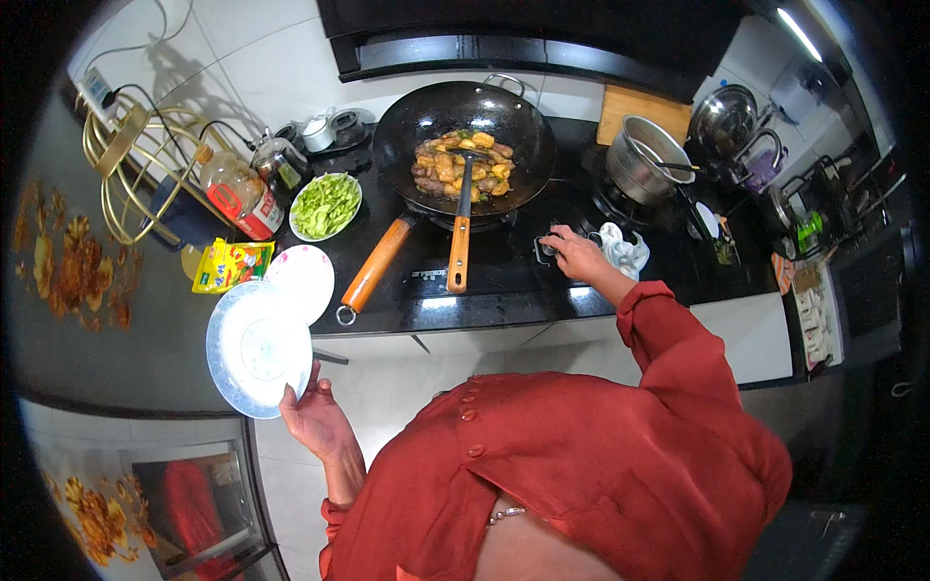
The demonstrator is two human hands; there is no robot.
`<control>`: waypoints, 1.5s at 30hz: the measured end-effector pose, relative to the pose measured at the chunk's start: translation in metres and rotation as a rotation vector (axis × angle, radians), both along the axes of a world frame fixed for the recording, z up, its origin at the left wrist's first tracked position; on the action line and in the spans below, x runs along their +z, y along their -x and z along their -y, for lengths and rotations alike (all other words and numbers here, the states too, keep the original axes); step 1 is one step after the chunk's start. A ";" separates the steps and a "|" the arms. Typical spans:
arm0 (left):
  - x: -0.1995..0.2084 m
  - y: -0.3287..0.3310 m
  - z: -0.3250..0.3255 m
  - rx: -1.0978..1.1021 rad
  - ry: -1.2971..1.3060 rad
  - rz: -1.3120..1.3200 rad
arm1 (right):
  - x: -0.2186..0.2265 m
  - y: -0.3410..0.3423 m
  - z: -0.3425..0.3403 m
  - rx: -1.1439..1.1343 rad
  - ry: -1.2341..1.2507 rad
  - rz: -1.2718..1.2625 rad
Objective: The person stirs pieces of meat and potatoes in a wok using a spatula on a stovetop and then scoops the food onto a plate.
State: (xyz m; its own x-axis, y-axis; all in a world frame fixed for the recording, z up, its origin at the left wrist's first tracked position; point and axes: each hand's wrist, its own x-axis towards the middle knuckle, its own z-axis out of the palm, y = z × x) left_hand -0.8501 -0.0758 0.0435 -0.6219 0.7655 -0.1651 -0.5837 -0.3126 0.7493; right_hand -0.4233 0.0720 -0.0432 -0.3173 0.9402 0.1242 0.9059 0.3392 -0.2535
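Kitchen interior seen from above. A black glossy counter (pixel 504 290) runs along a wall of large white tiles (pixel 262 58); its front panel below is white. A dark range hood (pixel 542 39) hangs over the cooking area. At upper right a strip light (pixel 799 34) glows near the ceiling. On the left, a grey surface (pixel 116 329) carries a brown floral pattern, with a gold wire rack (pixel 136 165) standing on it. A white power strip (pixel 97 92) sits against the tiles.
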 end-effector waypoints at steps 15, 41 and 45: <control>0.028 -0.043 -0.004 -0.083 -0.045 -0.001 | -0.021 -0.008 -0.013 0.010 -0.050 -0.042; 0.031 -0.082 -0.005 -0.221 -0.055 -0.116 | -0.017 -0.014 -0.013 0.069 -0.034 -0.121; 0.029 -0.086 -0.005 -0.234 -0.042 -0.142 | -0.016 -0.014 -0.012 0.066 -0.020 -0.123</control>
State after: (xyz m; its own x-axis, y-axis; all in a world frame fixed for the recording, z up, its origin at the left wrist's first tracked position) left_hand -0.7646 -0.0713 0.0720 -0.4423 0.8952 -0.0542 -0.5341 -0.2144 0.8178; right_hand -0.4091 0.0837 -0.0588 -0.3591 0.9148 0.1847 0.8441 0.4028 -0.3539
